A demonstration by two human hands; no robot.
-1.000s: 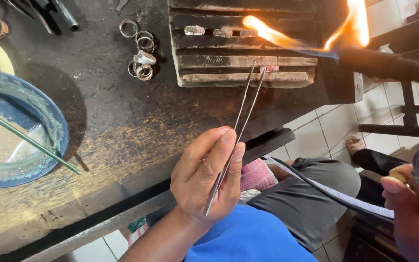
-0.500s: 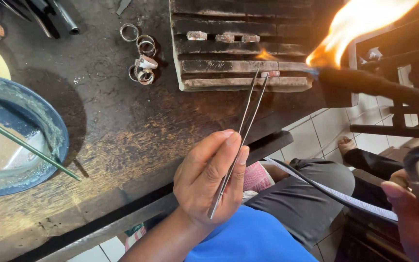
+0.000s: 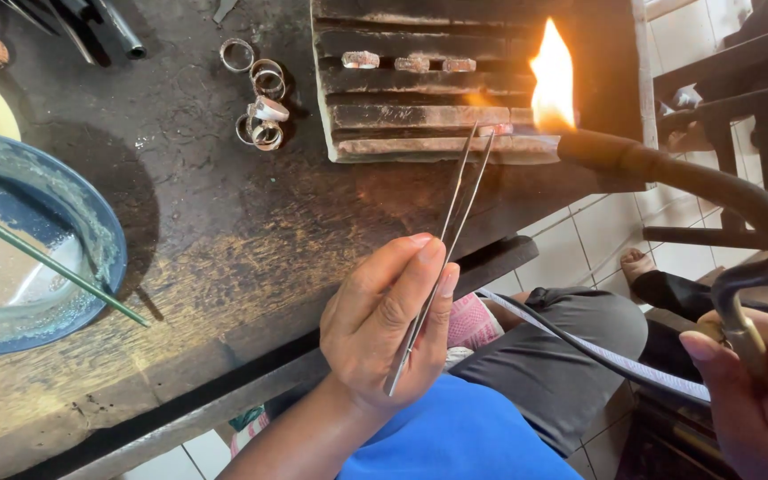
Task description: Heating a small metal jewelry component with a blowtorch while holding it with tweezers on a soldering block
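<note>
I had my left hand [image 3: 384,329] just off the near edge of the worktop [image 3: 215,222], thumb and fingers pinched around a pair of long thin tweezers [image 3: 444,238]. The tweezers ran up and away from me across the dark wood, and their tips held a small piece of metal [image 3: 496,130] on the front ledge of the charred block [image 3: 437,98] that sat at the far right corner of the worktop. My right hand [image 3: 757,400] was off the worktop to the right, wrapped around the handle of the torch [image 3: 713,196]; its dark curved pipe arched over toward the block, and the flame [image 3: 553,80] rose from the nozzle just beside the tweezer tips. Three more small metal pieces [image 3: 409,62] lay in a row on a higher step of the block. To the left of the block, a cluster of rings [image 3: 260,107] lay on the wood near the far edge. A blue bowl [image 3: 91,222] stood at the left edge, with a thin green rod [image 3: 46,260] resting across its rim.
</note>
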